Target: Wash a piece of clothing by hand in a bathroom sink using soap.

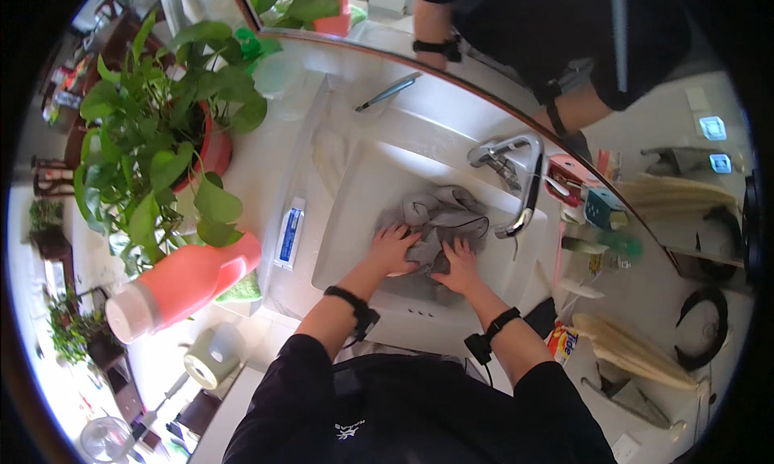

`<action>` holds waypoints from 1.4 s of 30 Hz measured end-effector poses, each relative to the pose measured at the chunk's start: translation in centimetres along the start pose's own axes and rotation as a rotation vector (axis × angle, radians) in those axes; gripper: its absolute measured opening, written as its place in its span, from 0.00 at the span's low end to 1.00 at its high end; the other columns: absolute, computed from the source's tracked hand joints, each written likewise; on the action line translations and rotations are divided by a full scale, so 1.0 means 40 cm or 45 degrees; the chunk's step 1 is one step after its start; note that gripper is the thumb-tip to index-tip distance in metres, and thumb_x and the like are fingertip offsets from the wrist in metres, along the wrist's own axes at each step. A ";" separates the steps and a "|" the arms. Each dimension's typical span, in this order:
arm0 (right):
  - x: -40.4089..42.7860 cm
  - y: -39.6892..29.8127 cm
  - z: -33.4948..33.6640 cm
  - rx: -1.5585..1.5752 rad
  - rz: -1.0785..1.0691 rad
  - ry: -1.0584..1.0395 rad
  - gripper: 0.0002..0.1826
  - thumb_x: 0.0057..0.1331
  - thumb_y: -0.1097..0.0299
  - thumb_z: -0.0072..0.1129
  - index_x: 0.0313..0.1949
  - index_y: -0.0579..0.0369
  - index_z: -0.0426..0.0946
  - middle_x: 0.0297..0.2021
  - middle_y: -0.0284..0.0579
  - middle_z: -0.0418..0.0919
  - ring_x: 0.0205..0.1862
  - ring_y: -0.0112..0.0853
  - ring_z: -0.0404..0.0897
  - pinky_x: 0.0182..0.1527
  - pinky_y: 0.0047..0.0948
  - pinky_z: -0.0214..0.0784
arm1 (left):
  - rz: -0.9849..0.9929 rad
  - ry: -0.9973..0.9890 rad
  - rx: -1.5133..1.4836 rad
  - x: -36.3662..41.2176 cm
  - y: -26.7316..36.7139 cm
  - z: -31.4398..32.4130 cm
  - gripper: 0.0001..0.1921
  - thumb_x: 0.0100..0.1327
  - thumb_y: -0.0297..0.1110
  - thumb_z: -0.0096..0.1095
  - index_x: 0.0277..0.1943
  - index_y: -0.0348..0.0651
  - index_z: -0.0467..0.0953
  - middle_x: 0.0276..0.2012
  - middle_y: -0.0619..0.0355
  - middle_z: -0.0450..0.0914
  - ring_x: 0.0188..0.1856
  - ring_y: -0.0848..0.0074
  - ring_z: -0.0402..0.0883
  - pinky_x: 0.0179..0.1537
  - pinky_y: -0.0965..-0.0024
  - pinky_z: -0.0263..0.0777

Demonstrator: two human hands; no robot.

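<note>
A grey cloth garment [450,213] with dark piping lies bunched in the white washbasin [357,180]. It looks wet, and greyish water seems to surround it. My left hand [393,249] rests on its left side, palm down with fingers spread. On the near right part of the cloth lies my right hand [461,264], its fingers also apart. Neither hand visibly grips a fold. A chrome faucet [526,186] arches over the basin's right side, beyond my right hand. No stream from its spout can be made out.
A toothpaste tube [291,233] lies left of the basin, near a pink-red detergent bottle [187,285] and a potted plant [163,143]. A toothbrush [387,93] rests behind the basin, below a mirror [375,50]. To the right are a Tide packet [562,342] and hanging cloths [632,349].
</note>
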State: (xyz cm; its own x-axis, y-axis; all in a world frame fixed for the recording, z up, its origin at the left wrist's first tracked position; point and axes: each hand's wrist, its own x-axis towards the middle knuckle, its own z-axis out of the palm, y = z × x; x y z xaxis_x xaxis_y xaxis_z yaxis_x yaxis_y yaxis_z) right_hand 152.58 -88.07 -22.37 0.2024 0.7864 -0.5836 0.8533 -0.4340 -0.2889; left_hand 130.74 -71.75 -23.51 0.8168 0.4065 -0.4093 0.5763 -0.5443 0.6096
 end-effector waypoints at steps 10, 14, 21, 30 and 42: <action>-0.338 0.155 0.151 0.263 0.433 0.380 0.15 0.66 0.56 0.60 0.46 0.52 0.82 0.40 0.54 0.84 0.44 0.51 0.83 0.47 0.47 0.75 | -0.047 0.176 0.117 -0.277 -0.115 -0.011 0.28 0.66 0.46 0.62 0.68 0.51 0.72 0.69 0.45 0.70 0.72 0.48 0.66 0.70 0.52 0.63; -0.339 0.171 0.200 0.104 0.439 0.602 0.08 0.62 0.61 0.59 0.35 0.47 0.83 0.31 0.48 0.85 0.36 0.50 0.83 0.39 0.47 0.76 | 0.090 0.057 0.354 -0.316 -0.089 0.022 0.23 0.65 0.46 0.61 0.61 0.50 0.77 0.69 0.48 0.71 0.71 0.53 0.69 0.65 0.54 0.70; -0.342 0.179 0.229 0.086 0.427 0.603 0.07 0.59 0.65 0.58 0.34 0.48 0.83 0.30 0.48 0.84 0.33 0.49 0.83 0.37 0.46 0.76 | -0.041 0.205 0.272 -0.305 -0.122 0.030 0.09 0.52 0.40 0.64 0.34 0.49 0.80 0.34 0.59 0.84 0.38 0.61 0.85 0.38 0.57 0.79; -0.355 0.133 0.208 0.178 0.392 0.704 0.06 0.60 0.63 0.57 0.33 0.47 0.80 0.28 0.48 0.83 0.32 0.50 0.82 0.36 0.50 0.74 | -0.004 0.409 0.394 -0.321 -0.143 0.044 0.03 0.52 0.34 0.63 0.27 0.47 0.79 0.25 0.57 0.81 0.30 0.58 0.82 0.33 0.57 0.77; -0.387 0.190 0.208 0.260 0.564 0.625 0.08 0.58 0.61 0.59 0.31 0.49 0.80 0.29 0.46 0.84 0.35 0.47 0.84 0.40 0.48 0.77 | -0.239 0.236 0.349 -0.279 -0.088 0.092 0.11 0.56 0.42 0.62 0.39 0.52 0.85 0.31 0.53 0.85 0.37 0.56 0.85 0.43 0.53 0.78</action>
State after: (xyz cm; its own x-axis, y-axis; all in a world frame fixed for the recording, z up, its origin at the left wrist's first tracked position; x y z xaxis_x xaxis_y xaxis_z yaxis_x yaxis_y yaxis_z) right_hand 151.94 -107.18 -21.83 0.7463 0.6028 -0.2821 0.5421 -0.7965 -0.2679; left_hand 119.68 -77.07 -23.60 0.6927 0.6298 -0.3515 0.7211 -0.6137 0.3216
